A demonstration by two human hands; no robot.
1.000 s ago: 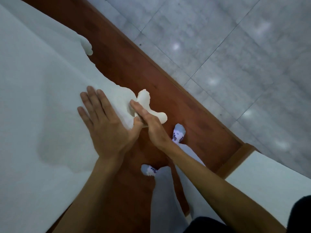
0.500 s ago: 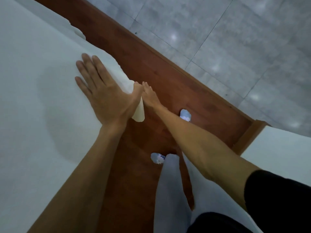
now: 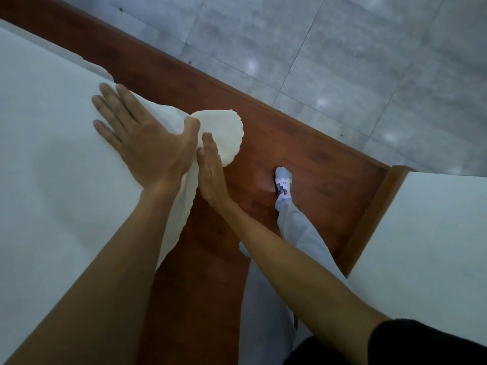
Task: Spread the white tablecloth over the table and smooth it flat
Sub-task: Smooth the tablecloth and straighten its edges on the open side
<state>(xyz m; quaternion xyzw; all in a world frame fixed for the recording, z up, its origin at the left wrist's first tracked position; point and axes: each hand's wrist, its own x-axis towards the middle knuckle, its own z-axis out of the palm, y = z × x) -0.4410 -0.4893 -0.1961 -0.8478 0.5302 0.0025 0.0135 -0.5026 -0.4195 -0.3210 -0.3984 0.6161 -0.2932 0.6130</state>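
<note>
head view: the tablecloth [image 3: 218,135] edge has been flared outward; left hand [image 3: 142,138] laid flat on it, right hand [image 3: 210,169] seemingly open against the flap; smoothing unfinished.

**A person's clothing, seen from above**

The left hand [image 3: 147,146] and right hand [image 3: 212,177] are bare, as are both forearms [image 3: 110,259]. A black sleeve [image 3: 427,343] covers the right upper arm. The trousers [image 3: 297,227] are pale grey. A white sock [image 3: 283,185] has a pale blue toe and heel and a small dark cartoon print.
</note>
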